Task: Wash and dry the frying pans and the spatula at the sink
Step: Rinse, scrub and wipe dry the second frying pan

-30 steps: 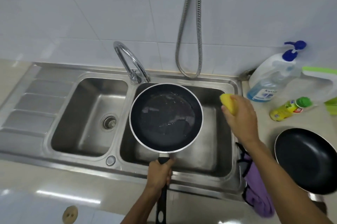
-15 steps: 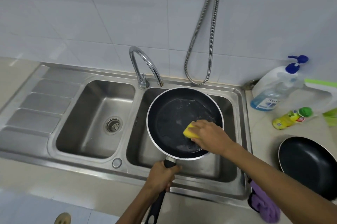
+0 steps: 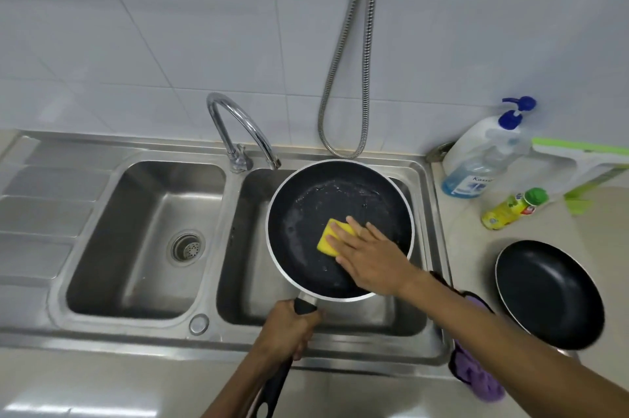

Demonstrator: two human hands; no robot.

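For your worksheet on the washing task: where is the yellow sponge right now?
In the head view, the yellow sponge lies inside the pan held over the right basin, pressed under the right hand.

Bright, even light; wide-angle edge distortion

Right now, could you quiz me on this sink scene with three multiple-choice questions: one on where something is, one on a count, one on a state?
1. Where is the yellow sponge?
A. In the left basin
B. Inside the pan over the right basin
C. On the counter

2. How many frying pans are in view?
A. One
B. Two
C. Three

3. Is water running from the tap?
A. Yes, a steady stream
B. No stream shows
C. Only the hose sprays

Answers:
1. B: the right hand presses it flat into the held pan.
2. B: the left hand holds one; a second pan sits on the counter.
3. B: nothing falls from the spout.
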